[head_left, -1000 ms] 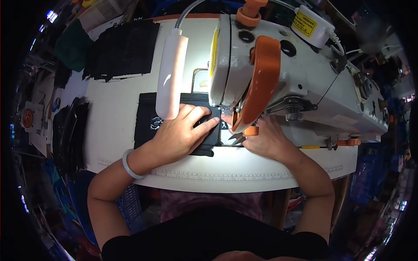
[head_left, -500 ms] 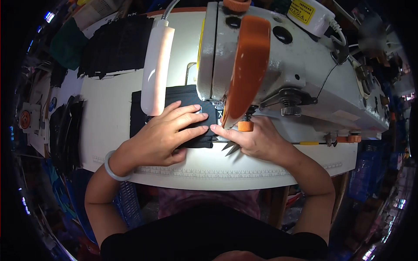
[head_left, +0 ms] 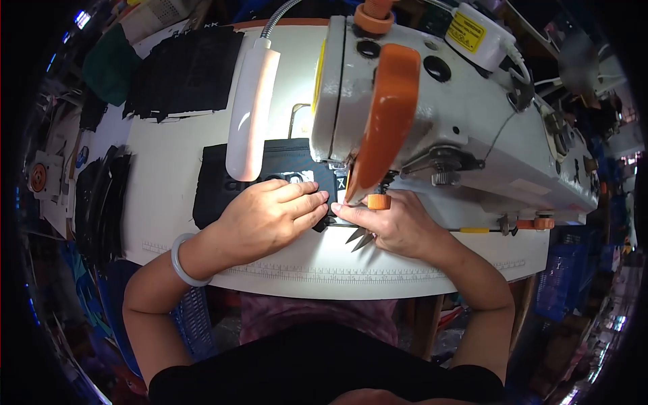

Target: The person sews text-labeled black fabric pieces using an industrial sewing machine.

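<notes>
A black fabric piece (head_left: 212, 185) with pale printed marks lies on the white sewing table, its right end under the head of the sewing machine (head_left: 432, 101). My left hand (head_left: 273, 216) rests palm down on this fabric, fingers extended and pointing right. At the needle area my right hand (head_left: 398, 226) has thumb and forefinger on a small white-marked label (head_left: 341, 183) at the fabric's right edge. Small scissors (head_left: 361, 237) stick out from under the right palm, blades pointing down-left. The machine's orange part partly hides the right fingertips.
An LED lamp (head_left: 253, 115) hangs left of the machine head. Stacked black fabric (head_left: 182, 71) lies at the back left, and more black pieces (head_left: 101, 202) are at the left edge. A printed ruler (head_left: 324, 273) runs along the front. A blue crate (head_left: 563, 280) stands at lower right.
My left hand has slid slightly down, its fingers closer together, uncovering more of the print. The fabric's left end has shifted left and tilted a little. The whole view has shifted slightly.
</notes>
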`<control>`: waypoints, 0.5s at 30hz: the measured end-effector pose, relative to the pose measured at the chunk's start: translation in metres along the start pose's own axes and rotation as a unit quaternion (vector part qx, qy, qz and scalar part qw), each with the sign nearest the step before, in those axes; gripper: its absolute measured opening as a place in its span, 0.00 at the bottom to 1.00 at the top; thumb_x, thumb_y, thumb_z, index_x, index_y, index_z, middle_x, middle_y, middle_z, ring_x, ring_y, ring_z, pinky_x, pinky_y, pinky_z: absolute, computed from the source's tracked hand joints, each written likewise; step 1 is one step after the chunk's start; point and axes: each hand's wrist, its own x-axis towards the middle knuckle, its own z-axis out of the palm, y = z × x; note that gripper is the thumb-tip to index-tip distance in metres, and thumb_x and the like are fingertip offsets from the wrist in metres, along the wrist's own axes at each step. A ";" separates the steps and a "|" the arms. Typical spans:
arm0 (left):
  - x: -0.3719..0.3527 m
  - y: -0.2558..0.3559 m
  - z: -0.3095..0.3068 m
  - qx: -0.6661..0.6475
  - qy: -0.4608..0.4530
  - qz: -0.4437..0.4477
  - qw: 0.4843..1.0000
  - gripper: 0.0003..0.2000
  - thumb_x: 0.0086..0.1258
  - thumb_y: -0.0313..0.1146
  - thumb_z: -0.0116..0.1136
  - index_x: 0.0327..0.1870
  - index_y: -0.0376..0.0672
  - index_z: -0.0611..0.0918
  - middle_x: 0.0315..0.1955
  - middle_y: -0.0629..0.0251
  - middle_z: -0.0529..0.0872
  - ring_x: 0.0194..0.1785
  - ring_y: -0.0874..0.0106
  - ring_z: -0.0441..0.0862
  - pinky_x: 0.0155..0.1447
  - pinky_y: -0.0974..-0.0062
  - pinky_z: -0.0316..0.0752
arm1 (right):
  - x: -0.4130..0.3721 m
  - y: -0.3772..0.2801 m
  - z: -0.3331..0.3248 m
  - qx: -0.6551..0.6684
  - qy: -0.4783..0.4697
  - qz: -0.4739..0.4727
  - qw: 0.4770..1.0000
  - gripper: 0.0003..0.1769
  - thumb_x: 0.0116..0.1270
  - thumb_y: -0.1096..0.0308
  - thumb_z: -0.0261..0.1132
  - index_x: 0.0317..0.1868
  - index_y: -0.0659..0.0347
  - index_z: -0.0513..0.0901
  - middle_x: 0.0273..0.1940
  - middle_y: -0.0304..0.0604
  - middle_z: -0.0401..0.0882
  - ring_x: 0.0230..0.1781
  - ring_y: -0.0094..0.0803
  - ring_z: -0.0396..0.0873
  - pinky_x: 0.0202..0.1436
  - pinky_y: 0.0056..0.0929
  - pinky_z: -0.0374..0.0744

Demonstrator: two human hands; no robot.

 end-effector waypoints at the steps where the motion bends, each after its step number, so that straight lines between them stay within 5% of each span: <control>1: -0.001 -0.001 0.000 0.000 0.003 -0.005 1.000 0.16 0.66 0.31 0.58 0.53 0.39 0.87 0.55 0.62 0.88 0.62 0.66 0.84 0.63 0.66 0.77 | 0.001 0.000 -0.001 -0.002 -0.016 0.011 1.000 0.32 0.54 0.82 0.69 0.61 0.46 0.87 0.48 0.45 0.85 0.47 0.44 0.84 0.51 0.42 0.83; 6: 0.004 -0.013 -0.001 -0.023 0.006 -0.035 0.999 0.16 0.67 0.31 0.57 0.53 0.40 0.87 0.54 0.63 0.89 0.62 0.67 0.84 0.64 0.66 0.77 | 0.012 0.000 -0.007 -0.070 0.038 -0.031 0.996 0.33 0.55 0.80 0.70 0.63 0.45 0.86 0.45 0.44 0.84 0.47 0.43 0.84 0.55 0.41 0.81; 9: 0.010 -0.023 -0.001 -0.041 0.000 -0.039 0.998 0.16 0.67 0.31 0.57 0.53 0.40 0.87 0.55 0.64 0.89 0.62 0.67 0.84 0.64 0.66 0.77 | 0.011 0.008 0.003 -0.019 0.009 0.064 0.998 0.36 0.55 0.80 0.71 0.65 0.45 0.85 0.45 0.44 0.84 0.46 0.41 0.84 0.58 0.38 0.79; 15: 0.013 -0.040 0.009 0.013 0.065 -0.028 0.997 0.21 0.65 0.31 0.61 0.60 0.40 0.77 0.60 0.59 0.81 0.67 0.63 0.77 0.69 0.62 0.71 | 0.010 0.011 0.007 0.014 0.060 0.071 0.996 0.33 0.54 0.81 0.71 0.62 0.48 0.86 0.47 0.46 0.84 0.48 0.43 0.85 0.57 0.38 0.81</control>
